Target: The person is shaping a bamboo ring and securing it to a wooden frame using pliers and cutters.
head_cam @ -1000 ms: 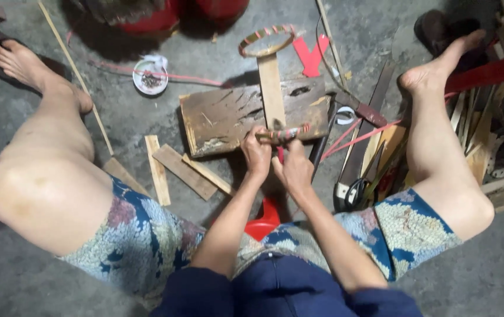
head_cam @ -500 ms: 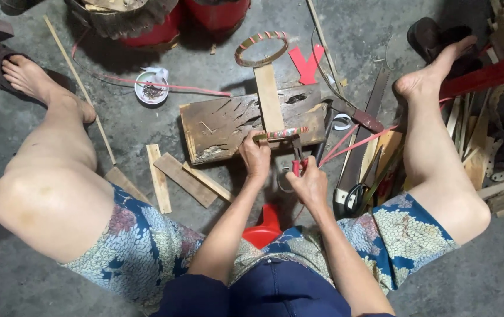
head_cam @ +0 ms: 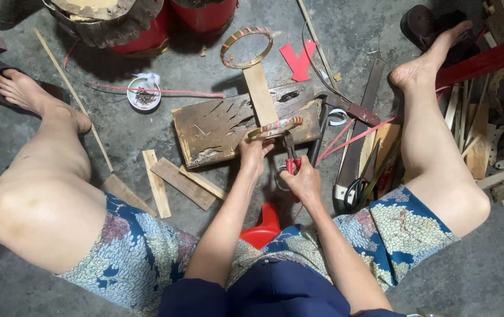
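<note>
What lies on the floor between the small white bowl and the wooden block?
In the head view, only bare grey floor separates the white bowl from the wooden block, crossed by a thin red strip.

hoop: red-green stripes | pliers: red handles | shorts: blue floral

A grey concrete floor carries a worn wooden block, three loose wood slats beside it, a small white bowl, a saw and a red paper scrap.
</note>
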